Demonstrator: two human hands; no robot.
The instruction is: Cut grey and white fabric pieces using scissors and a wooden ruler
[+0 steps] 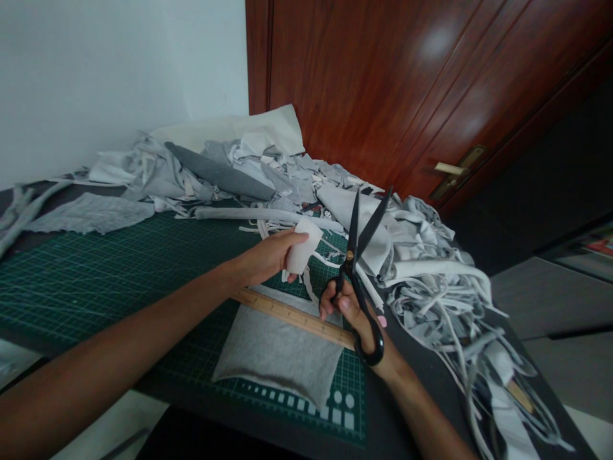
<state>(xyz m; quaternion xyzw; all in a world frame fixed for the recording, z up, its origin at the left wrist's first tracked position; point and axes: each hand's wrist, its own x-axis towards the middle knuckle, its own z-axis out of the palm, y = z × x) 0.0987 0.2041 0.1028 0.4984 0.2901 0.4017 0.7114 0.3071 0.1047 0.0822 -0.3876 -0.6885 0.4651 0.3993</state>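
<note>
Left hand (269, 257) is closed, fingers curled around a soft white fabric piece (302, 248), which sticks out past the fingertips above the green cutting mat. Right hand (348, 308) is closed around the looped handles of long black steel tailor's shears (350, 267), pivot up, blades spread wide and pointing away from the person. The open blades are just right of the white fabric piece, and thin white strips hang near it. A long wooden ruler (292, 317) lies diagonally under the wrists, resting on a flat grey fabric rectangle (275, 350). That rectangle sits on the green cutting mat (86, 291) with its printed grid, on a dark table (421, 396). A large heap of grey and white fabric scraps (349, 172) is piled behind the hands against a white wall (105, 70). Tangled grey-white fabric strips (445, 326) spill along the right side of the table. A reddish-brown wooden door (373, 70) with a brass lever handle (450, 169) stands behind the table.
</note>
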